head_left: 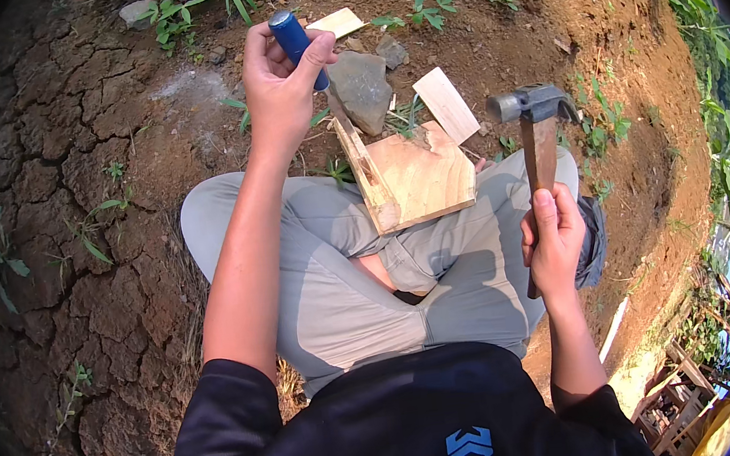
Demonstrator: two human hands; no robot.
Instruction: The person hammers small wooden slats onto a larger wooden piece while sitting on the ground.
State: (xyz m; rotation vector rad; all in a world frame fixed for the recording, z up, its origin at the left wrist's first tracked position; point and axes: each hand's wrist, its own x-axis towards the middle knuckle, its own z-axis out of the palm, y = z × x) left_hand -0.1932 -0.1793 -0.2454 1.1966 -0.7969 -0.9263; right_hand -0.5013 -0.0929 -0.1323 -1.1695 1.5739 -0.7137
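Observation:
My left hand (281, 80) is closed around the blue handle of a chisel (293, 40), with the metal-capped end up. Its blade slants down to the top of a narrow wooden strip along the left edge of a light wooden board (421, 167); whether the tip touches the wood, I cannot tell. The board lies tilted across my crossed legs, its far end near a grey rock (361, 91). In my right hand (555, 238) is a claw hammer (539, 145), gripped by its wooden handle. Its head is raised, to the right of the board and apart from it.
A loose wood offcut (446, 105) leans beside the board, and another offcut (336, 23) lies beyond the rock. My grey-trousered legs (347, 311) are folded on cracked brown soil (92, 286). Small weeds (426, 10) grow around. Broken timber (682, 399) lies at the lower right.

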